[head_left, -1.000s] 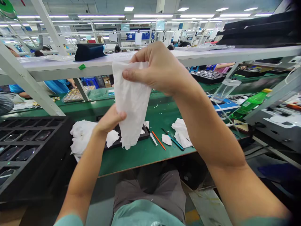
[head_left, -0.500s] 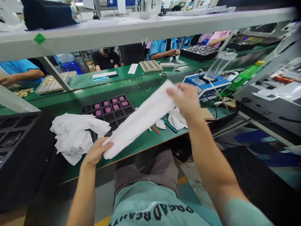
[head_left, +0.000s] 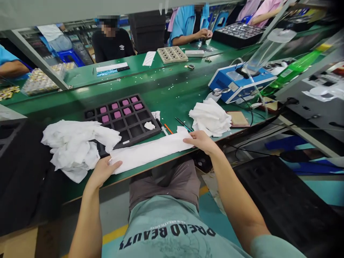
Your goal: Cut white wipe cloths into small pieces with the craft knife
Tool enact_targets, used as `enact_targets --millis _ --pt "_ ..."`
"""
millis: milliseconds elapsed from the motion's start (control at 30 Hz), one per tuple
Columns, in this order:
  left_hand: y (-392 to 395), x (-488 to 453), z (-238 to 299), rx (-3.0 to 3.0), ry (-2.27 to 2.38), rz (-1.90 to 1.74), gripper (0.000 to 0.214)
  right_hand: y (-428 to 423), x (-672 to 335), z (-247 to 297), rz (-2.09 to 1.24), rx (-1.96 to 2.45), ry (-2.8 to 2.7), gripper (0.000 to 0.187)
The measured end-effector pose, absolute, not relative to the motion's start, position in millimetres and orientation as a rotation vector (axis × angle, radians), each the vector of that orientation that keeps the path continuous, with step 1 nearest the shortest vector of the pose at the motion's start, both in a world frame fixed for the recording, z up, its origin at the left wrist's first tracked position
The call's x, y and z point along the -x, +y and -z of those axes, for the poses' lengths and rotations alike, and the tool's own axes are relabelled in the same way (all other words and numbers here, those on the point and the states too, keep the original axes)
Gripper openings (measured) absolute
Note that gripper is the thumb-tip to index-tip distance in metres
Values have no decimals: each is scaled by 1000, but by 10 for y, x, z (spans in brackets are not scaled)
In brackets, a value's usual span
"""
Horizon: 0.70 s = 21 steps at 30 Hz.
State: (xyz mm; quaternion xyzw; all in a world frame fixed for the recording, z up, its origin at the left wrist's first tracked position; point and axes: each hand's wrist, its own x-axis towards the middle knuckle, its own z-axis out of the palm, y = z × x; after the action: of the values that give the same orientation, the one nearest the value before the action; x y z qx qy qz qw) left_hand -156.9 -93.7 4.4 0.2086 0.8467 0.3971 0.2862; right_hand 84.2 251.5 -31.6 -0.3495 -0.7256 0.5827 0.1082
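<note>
A long folded strip of white tissue (head_left: 150, 151) lies stretched along the front edge of the green bench. My left hand (head_left: 103, 169) pinches its left end, thumb on top. At the other end, my right hand (head_left: 201, 141) grips the strip between thumb and fingers. Just behind it is a black foam tray (head_left: 131, 130) with several purple pieces (head_left: 117, 114) in its upper compartments. A heap of crumpled white tissue (head_left: 75, 147) sits beside my left hand and overlaps the tray's corner. Another tissue pile (head_left: 211, 116) rests beyond my right hand.
Pens (head_left: 184, 124) lie between the tray and the right pile. A blue machine (head_left: 239, 82) with a clear tube stands at the right, near a green bottle (head_left: 298, 70). Across the bench are a beige tray (head_left: 172, 54) and co-workers. A black case (head_left: 24, 172) borders the left.
The tissue strip has come down from a raised, slanted position to nearly level at the bench edge. My right hand has lowered, still holding its end. The head view has tilted downward.
</note>
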Motion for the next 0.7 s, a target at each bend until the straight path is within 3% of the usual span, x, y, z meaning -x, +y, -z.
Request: enact_targets --millis 200,333,467,700 --pt "-1142 1541 -200 -427 2280 -1291 46 2529 -1081 203 -1909 923 -1993 41" --pt "-1335 1585 -315 -424 2108 -1578 29 2540 -1295 188 -1818 807 -1945 22" --pt "-1279 1620 -276 -443 2204 -1447 13 2524 -1273 315 -1794 884 -1946 13" --pt "-1198 1561 -242 -452 2260 -1383 23 2459 -1226 311 -1810 927 -1920 26"
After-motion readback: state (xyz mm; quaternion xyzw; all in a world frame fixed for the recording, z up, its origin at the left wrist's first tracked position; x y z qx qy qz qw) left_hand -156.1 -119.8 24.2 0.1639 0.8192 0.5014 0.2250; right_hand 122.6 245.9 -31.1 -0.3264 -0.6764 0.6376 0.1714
